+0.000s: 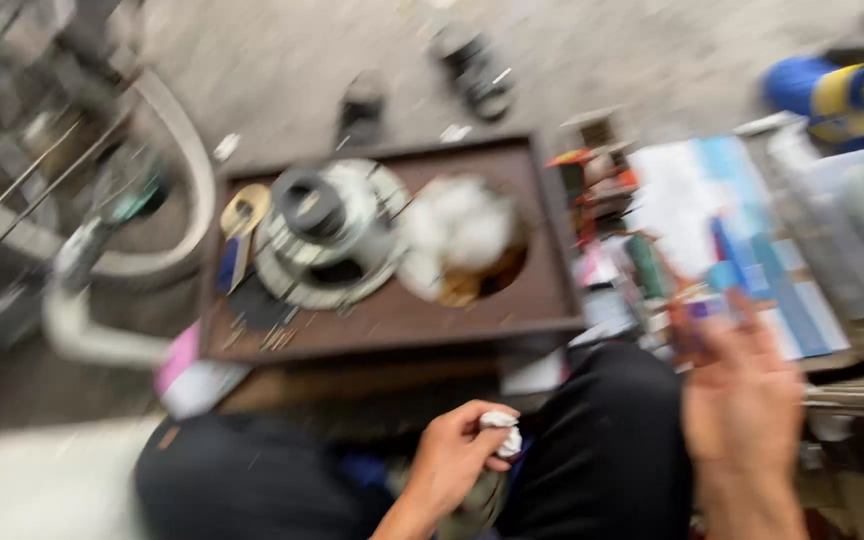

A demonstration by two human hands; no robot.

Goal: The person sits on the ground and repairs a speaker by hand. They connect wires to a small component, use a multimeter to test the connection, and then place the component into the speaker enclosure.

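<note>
The frame is heavily blurred by motion. My left hand [457,455] is low at the centre, between my knees in black trousers, its fingers closed around a small white wad [501,430]. My right hand [742,395] is raised at the right with fingers spread and nothing visible in it. Ahead lies a dark brown tray [542,300] holding a round metal part with a black centre [324,232] and a white crumpled cloth [455,235].
A bicycle wheel and frame [82,230] fill the left side. A blue-handled tool [237,240] lies at the tray's left edge. Boxes, papers and small items [712,230] crowd the right. Dark objects [472,65] sit on the concrete floor beyond.
</note>
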